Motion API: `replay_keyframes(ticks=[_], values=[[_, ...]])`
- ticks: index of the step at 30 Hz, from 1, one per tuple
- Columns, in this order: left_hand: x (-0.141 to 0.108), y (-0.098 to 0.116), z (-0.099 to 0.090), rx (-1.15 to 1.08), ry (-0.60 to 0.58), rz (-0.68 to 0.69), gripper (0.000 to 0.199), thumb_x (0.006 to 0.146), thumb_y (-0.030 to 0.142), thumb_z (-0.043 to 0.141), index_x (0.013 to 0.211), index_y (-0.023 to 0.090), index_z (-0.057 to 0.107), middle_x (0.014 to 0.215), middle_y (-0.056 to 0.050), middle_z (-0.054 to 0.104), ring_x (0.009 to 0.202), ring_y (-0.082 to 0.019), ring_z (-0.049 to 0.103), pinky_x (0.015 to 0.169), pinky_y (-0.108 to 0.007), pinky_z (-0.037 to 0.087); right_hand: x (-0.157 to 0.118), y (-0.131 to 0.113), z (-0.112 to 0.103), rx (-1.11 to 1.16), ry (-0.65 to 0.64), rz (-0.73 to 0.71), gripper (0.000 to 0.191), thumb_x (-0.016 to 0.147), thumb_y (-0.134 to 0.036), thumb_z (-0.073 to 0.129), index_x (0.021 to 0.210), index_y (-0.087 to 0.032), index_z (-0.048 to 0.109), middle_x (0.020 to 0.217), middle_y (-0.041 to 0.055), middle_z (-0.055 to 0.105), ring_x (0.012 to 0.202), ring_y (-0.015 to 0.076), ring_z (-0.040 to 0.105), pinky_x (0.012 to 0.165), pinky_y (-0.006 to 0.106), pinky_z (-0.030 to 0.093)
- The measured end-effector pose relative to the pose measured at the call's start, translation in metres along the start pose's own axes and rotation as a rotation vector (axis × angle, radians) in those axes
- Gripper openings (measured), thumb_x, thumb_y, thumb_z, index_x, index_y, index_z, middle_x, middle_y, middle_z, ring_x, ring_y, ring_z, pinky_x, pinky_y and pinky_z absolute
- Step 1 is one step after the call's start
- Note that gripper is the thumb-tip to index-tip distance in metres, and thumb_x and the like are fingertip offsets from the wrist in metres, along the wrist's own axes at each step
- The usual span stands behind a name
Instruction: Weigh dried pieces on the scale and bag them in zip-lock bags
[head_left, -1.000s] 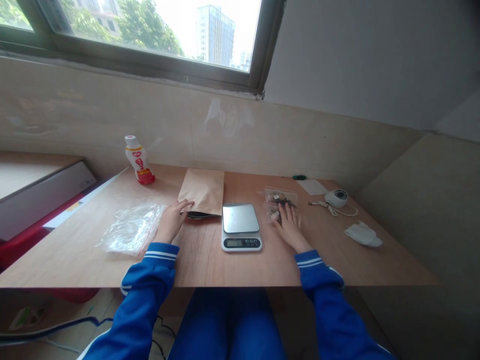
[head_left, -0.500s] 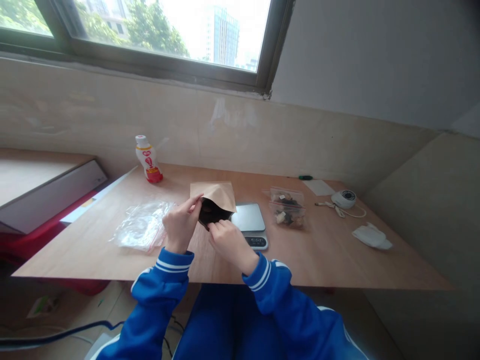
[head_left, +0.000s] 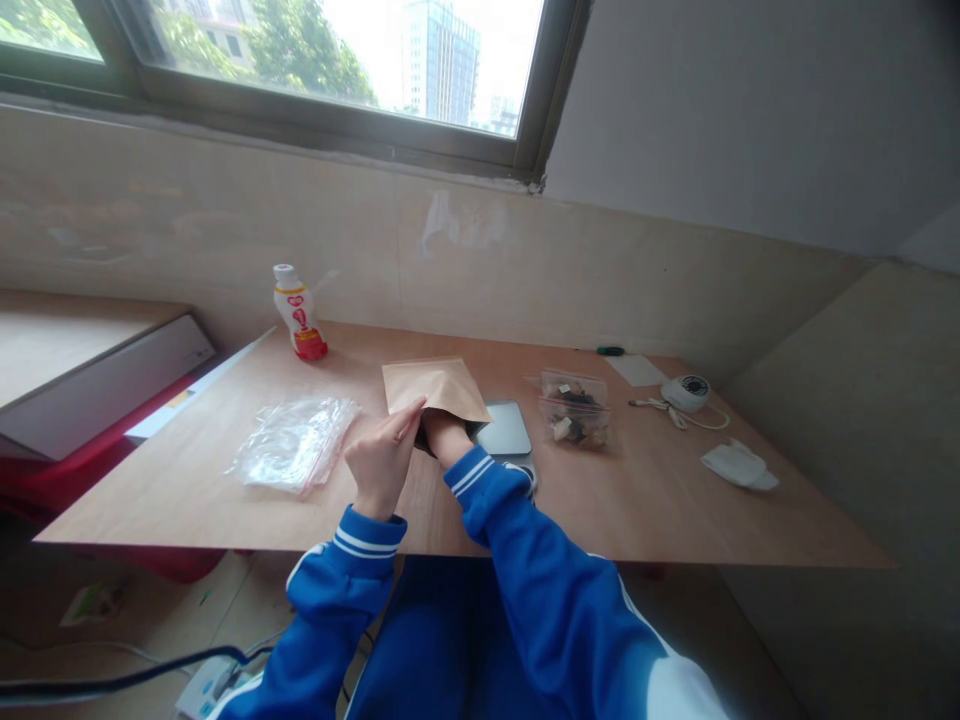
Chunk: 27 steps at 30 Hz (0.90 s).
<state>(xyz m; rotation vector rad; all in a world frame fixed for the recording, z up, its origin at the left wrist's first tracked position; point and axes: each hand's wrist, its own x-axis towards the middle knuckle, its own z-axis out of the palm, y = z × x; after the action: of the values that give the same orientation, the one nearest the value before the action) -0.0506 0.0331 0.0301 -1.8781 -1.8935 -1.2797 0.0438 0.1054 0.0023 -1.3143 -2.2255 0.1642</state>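
the right hand (head_left: 444, 436) has gone in under the flap of the kraft paper bag (head_left: 431, 386), buried to the wrist so its grip can't be seen, and whatever it's doing inside is hidden. a moment ago both hands worked at the bag's mouth with a dark object showing there; now that object is almost out of sight. the left hand (head_left: 382, 462) stands upright with its fingers straight against the bag's lower edge, not clenched, though i can't tell if it's pinching the paper. the bag sits up off the wooden surface (head_left: 637, 510), its right corner over the edge of the digital kitchen scale (head_left: 504, 428), which has lost its display behind the right sleeve (head_left: 487, 510). the zip bag of dried pieces (head_left: 575, 412) lies to the right of the scale, the clear zip bag (head_left: 295, 445) to the left of the hands
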Motion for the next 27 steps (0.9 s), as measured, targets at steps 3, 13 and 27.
replay_keyframes(ticks=[3,13,27], values=[[0.002,0.002,0.000,-0.006,-0.012,-0.039,0.026,0.089,0.039,0.055,0.108,0.033,0.071,0.078,-0.002,0.074,0.066,-0.013,0.064,0.052,-0.021,0.031,-0.006,-0.002,-0.011,-0.046,-0.019,0.075,0.045,0.090,-0.001,0.042,0.130,-0.017,0.053,0.117,0.0094,0.067,0.120,0.0231,0.056,0.112,0.042,0.034],[0.003,0.004,-0.003,-0.023,-0.030,-0.030,0.024,0.088,0.037,0.058,0.107,0.034,0.072,0.085,-0.001,0.075,0.071,-0.014,0.067,0.052,-0.021,0.033,-0.042,-0.017,-0.058,-0.155,-0.174,0.109,0.033,0.091,-0.006,0.041,0.114,-0.015,0.063,0.096,0.0106,0.072,0.088,0.0231,0.068,0.079,0.033,0.054],[0.007,0.013,-0.007,-0.041,-0.118,-0.024,0.026,0.088,0.040,0.056,0.106,0.032,0.072,0.085,-0.003,0.076,0.074,-0.016,0.068,0.054,-0.022,0.035,-0.083,0.002,-0.065,0.189,0.229,0.053,0.027,0.092,-0.010,0.043,0.102,-0.018,0.067,0.102,0.0074,0.070,0.100,0.0199,0.063,0.092,0.035,0.050]])
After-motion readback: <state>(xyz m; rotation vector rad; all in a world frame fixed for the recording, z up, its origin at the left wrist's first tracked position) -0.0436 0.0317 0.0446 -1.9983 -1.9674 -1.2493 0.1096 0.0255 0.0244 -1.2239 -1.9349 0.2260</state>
